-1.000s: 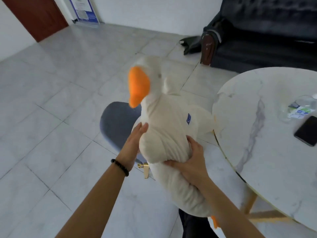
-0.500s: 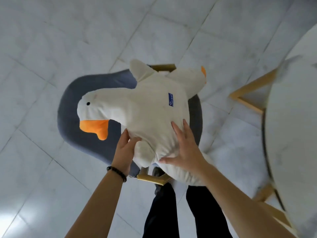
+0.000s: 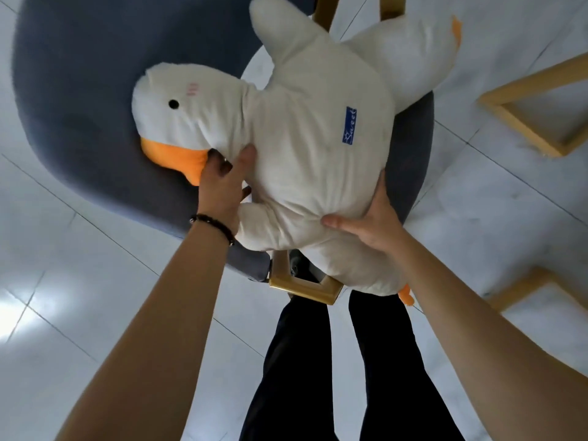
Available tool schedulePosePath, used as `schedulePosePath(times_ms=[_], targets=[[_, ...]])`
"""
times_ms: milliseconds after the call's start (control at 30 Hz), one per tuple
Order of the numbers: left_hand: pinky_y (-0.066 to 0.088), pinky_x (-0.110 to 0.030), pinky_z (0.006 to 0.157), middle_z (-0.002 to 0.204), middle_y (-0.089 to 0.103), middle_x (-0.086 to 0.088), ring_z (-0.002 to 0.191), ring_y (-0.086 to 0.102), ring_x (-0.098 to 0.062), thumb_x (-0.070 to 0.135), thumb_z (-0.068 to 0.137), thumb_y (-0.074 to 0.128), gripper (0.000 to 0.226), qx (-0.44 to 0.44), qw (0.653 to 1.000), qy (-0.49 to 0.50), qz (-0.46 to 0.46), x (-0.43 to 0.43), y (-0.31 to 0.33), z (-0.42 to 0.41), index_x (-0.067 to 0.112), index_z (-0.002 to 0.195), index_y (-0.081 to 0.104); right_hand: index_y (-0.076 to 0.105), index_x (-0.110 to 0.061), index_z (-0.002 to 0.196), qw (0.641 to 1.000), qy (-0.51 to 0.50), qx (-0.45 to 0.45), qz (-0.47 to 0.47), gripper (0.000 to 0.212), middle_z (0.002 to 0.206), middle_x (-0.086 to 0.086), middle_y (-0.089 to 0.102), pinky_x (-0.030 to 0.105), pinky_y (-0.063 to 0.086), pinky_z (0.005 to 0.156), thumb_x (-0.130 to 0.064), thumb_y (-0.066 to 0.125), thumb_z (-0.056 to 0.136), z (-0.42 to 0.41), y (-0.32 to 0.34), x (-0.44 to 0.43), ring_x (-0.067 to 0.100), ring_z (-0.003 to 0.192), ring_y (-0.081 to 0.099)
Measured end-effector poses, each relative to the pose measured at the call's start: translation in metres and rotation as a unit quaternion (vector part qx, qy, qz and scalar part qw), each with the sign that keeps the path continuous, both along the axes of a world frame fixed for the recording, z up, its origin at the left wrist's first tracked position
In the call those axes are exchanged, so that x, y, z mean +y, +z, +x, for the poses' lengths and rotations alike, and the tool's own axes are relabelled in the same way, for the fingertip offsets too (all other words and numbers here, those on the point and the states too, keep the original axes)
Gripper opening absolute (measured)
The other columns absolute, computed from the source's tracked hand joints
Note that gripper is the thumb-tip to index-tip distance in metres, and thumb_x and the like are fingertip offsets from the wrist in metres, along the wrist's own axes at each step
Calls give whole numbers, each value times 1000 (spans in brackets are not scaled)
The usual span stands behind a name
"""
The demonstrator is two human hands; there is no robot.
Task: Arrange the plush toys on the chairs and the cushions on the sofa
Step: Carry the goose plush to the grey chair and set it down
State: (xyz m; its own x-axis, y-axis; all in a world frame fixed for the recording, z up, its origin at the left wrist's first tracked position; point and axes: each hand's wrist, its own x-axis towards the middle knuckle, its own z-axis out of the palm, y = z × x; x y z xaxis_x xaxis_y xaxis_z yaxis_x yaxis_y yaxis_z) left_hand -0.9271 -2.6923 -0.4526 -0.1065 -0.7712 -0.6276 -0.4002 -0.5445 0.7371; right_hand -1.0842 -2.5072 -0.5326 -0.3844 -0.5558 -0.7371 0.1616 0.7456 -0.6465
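A big white plush goose (image 3: pixel 305 144) with an orange beak and a small blue label lies across the grey upholstered chair (image 3: pixel 82 100), seen from straight above. Its head rests against the chair's curved back at the left, and its body hangs over the seat's near edge. My left hand (image 3: pixel 222 183) grips the goose under the neck, beside the beak. My right hand (image 3: pixel 369 218) holds the lower right side of its body. The seat under the goose is mostly hidden.
The chair's gold metal legs (image 3: pixel 302 284) stick out toward my dark-trousered legs (image 3: pixel 318 361). Gold frame legs of the table (image 3: pixel 528 113) stand at the right on the pale marble-tile floor (image 3: pixel 63 281).
The goose has come down from upright in the air onto the chair, its head now against the backrest. The view has tilted to look straight down and closer. Both hands stay on the goose.
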Motion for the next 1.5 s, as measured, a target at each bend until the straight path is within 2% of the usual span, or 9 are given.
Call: schedulePosePath(times_ms=[233,333,433,533,733,867,967,1200,1500], targets=[[41,-12,63,64,49,9,59,48,-4,27,90,74,35,-112,967,64,-222,21,40,0,22,69,47,29,-33,151,997,21,28,-70,119,147,-12,45,33,35,116,-57,95,54,19,17,-19,10,136,43],[46,-26,70,68,54,2,70,50,-16,27,92,71,30,-206,943,34,-258,5,32,9,12,76,50,16,-32,158,996,73,2,-45,141,155,-2,42,44,40,116,-71,90,44,31,2,-52,21,143,42],[55,-37,87,96,71,-18,83,62,-14,29,92,70,33,-148,970,24,-192,-8,29,16,1,107,62,-5,-32,161,993,111,-40,13,158,163,9,32,48,41,115,-77,85,41,31,-16,-78,33,144,41],[54,-33,90,93,70,2,81,61,-4,37,90,68,35,-209,956,-8,-204,-4,42,24,7,108,63,-14,-36,159,991,122,-37,36,162,167,9,24,51,36,118,-81,84,38,26,-26,-77,35,148,34],[53,-45,84,104,63,-8,99,61,-30,24,90,69,25,-216,825,-245,-461,34,67,16,4,105,64,-20,-38,157,997,74,-1,-6,141,167,8,23,51,35,118,-73,80,64,44,-10,-55,35,147,36],[23,-63,118,156,38,-24,147,31,-43,43,97,54,57,-334,637,-496,-486,-17,37,-25,14,145,48,-26,-35,155,995,78,30,-59,127,170,5,12,53,34,119,-69,70,80,58,-9,-50,32,150,32],[2,-65,121,160,26,-29,151,20,-45,63,99,33,72,-457,568,-541,-419,-69,19,-44,25,159,21,-28,-42,153,994,92,9,-55,121,170,3,10,53,32,120,-70,67,82,56,-18,-50,31,151,29],[13,-66,116,131,43,-34,129,38,-49,58,95,51,65,-470,577,-515,-426,-64,47,-67,25,149,40,-9,-45,158,990,105,-25,-87,118,164,2,31,50,37,117,-81,64,73,48,-22,-60,27,146,39],[4,-70,118,159,20,-33,150,16,-48,33,97,48,66,-492,526,-526,-452,-50,29,-80,11,156,28,-34,-46,148,981,188,-55,10,127,166,13,23,47,35,117,-75,66,77,36,-29,-73,35,145,38]])
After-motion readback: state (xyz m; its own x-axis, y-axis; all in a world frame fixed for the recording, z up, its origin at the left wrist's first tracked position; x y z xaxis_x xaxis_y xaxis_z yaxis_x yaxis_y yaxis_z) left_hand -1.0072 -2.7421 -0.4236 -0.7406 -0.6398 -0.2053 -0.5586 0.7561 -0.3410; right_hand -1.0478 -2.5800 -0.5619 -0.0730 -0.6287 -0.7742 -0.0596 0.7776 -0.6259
